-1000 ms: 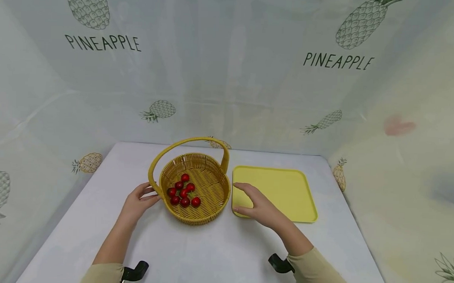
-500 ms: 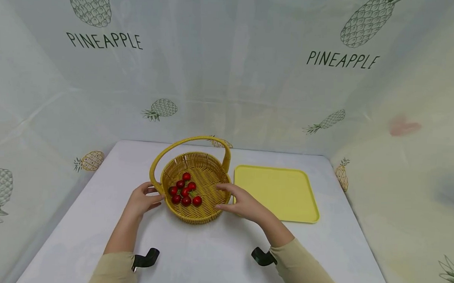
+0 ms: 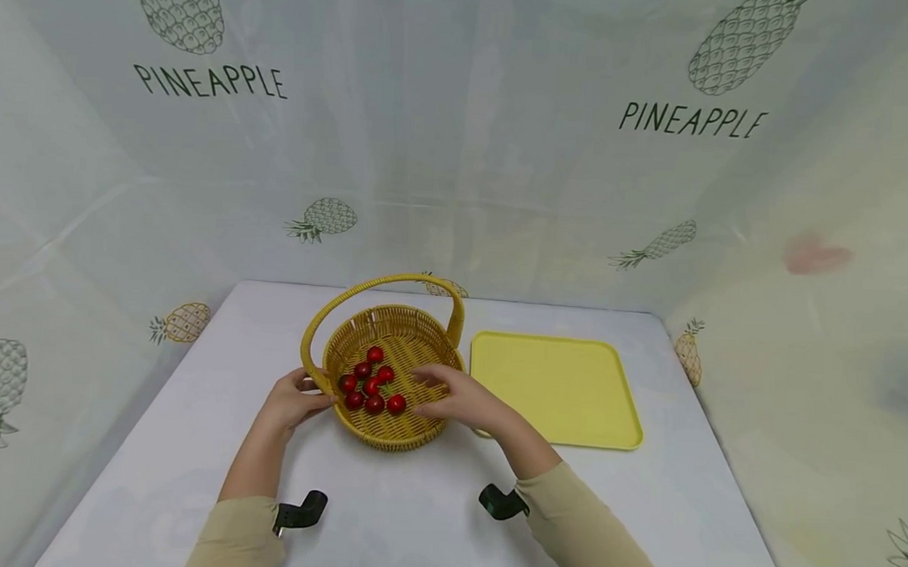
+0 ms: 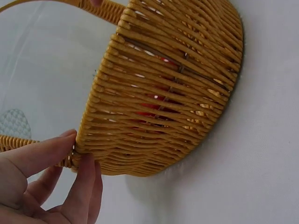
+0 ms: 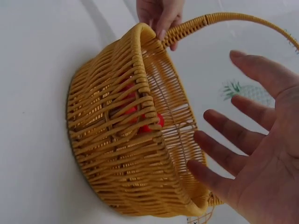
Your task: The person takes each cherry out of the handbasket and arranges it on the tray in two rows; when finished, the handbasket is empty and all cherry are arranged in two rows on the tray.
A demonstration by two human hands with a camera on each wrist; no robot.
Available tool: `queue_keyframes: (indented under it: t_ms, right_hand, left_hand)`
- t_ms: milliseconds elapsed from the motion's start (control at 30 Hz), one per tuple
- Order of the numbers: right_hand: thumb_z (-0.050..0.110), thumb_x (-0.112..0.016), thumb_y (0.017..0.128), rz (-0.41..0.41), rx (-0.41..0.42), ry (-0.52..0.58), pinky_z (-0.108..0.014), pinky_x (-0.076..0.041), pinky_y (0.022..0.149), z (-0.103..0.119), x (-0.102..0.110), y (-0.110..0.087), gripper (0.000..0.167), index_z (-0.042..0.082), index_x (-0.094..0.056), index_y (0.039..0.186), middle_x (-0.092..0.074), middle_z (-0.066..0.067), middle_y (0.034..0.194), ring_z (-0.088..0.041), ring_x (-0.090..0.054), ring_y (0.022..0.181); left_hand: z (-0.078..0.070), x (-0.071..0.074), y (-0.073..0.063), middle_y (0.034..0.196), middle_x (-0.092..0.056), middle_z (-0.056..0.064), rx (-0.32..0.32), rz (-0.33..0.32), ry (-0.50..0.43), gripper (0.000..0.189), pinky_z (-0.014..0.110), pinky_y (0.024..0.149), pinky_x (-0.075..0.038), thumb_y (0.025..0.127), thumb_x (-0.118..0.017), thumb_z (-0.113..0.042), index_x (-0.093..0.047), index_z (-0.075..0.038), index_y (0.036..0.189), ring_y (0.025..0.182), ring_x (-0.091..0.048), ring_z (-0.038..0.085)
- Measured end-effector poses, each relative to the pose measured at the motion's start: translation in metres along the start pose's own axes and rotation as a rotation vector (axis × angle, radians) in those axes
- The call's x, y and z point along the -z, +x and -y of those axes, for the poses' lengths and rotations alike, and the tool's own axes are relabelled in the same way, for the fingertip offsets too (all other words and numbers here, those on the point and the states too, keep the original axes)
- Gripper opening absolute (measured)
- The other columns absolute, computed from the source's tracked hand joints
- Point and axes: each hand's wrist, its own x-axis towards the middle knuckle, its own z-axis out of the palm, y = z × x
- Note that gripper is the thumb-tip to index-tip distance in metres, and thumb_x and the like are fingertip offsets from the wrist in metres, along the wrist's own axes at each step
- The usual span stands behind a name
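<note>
A round yellow wicker basket (image 3: 388, 441) with a tall arched handle sits on the white table. Several small, round, shiny red fruits (image 3: 375, 405) lie grouped in its left half. At the basket's left side, my left hand (image 3: 288, 401) pinches the rim by the foot of the handle, thumb and fingers on either side in the left wrist view. My right hand (image 3: 465, 401) hovers over the right part of the basket, close to the fruits. Seen in the right wrist view, its fingers (image 5: 229, 133) are spread and hold nothing.
A shallow yellow tray (image 3: 551, 387) lies flat just right of the basket. Around the table (image 3: 386, 515) hang pale sheets (image 3: 459, 133) printed with pineapples, close behind and at both sides. A black wrist mount (image 3: 502, 502) sticks out from each sleeve.
My right hand has moved left, from the tray's left edge to over the basket. The left hand, first beside the handle's foot, now pinches the rim there. The fruits stay put.
</note>
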Motion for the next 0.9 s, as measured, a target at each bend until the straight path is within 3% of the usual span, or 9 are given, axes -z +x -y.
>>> queue_keyframes:
  t_ms: [167, 400, 667, 900]
  right_hand:
    - [0.022, -0.075, 0.087, 0.001, -0.04, -0.066, -0.045, -0.044, 0.098, 0.001, -0.002, 0.012, 0.055, 0.009, -0.054, 0.136, -0.059, -0.003, 0.125, -0.031, -0.051, 0.121]
    - [0.018, -0.077, 0.085, 0.038, -0.09, -0.099, -0.042, -0.047, 0.093, 0.0, -0.005, 0.027, 0.055, 0.004, -0.056, 0.134, -0.06, -0.015, 0.125, -0.03, -0.054, 0.117]
    - [0.012, -0.079, 0.082, 0.035, -0.165, -0.132, -0.037, -0.05, 0.088, -0.007, -0.009, 0.044, 0.049, 0.005, -0.062, 0.128, -0.063, -0.011, 0.118, -0.025, -0.058, 0.11]
    - [0.008, -0.079, 0.082, 0.031, -0.234, -0.145, -0.038, -0.049, 0.089, -0.01, -0.013, 0.056, 0.042, 0.007, -0.066, 0.122, -0.064, -0.011, 0.116, -0.023, -0.059, 0.105]
  left_hand:
    - [0.004, 0.0, 0.004, 0.121, -0.048, 0.026, 0.012, 0.02, -0.037, 0.063, 0.031, 0.078, -0.056, 0.078, -0.076, 0.01, -0.045, 0.009, 0.133, 0.089, -0.063, 0.019]
    - [0.011, 0.004, 0.005, 0.136, -0.041, 0.033, 0.068, 0.108, -0.155, 0.069, 0.047, 0.091, -0.049, 0.085, -0.069, 0.009, -0.034, 0.004, 0.144, 0.089, -0.066, 0.02]
    - [0.016, 0.007, 0.006, 0.137, -0.045, 0.03, 0.089, 0.111, -0.123, 0.068, 0.048, 0.088, -0.051, 0.087, -0.072, 0.0, -0.036, -0.003, 0.145, 0.091, -0.066, 0.018]
    - [0.019, 0.007, 0.006, 0.138, -0.045, 0.028, 0.104, 0.116, -0.151, 0.068, 0.049, 0.089, -0.05, 0.087, -0.072, -0.003, -0.037, -0.005, 0.146, 0.093, -0.065, 0.018]
